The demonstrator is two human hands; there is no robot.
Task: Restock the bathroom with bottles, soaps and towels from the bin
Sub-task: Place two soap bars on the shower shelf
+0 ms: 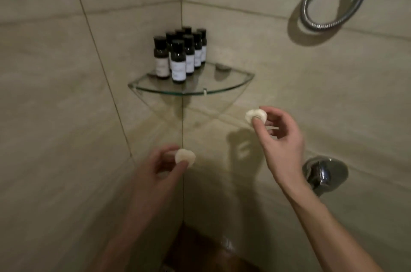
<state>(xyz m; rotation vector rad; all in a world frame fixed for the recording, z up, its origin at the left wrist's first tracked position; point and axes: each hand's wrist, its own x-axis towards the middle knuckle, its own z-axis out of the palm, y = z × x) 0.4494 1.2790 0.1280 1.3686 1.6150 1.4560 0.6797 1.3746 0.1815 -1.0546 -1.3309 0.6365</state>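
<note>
Two soaps are held below a glass corner shelf (pixel 233 88). Lower centre-left, the left hand (pixel 155 174) is pinched on one soap (pixel 185 158), blurred, near the wall corner. Eight bottles (pixel 178 60) are clustered at the shelf's left and back; its right half and front edge are left bare. Centre-right, the right hand (pixel 281 140) is pinched on another soap (pixel 255 115), under the shelf's right edge. A tap (pixel 324 172) is seen lower right.

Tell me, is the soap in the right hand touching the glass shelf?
Apart. The head view shows the right hand's soap held in its fingers below the glass corner shelf, with bare wall tile between them.
</note>
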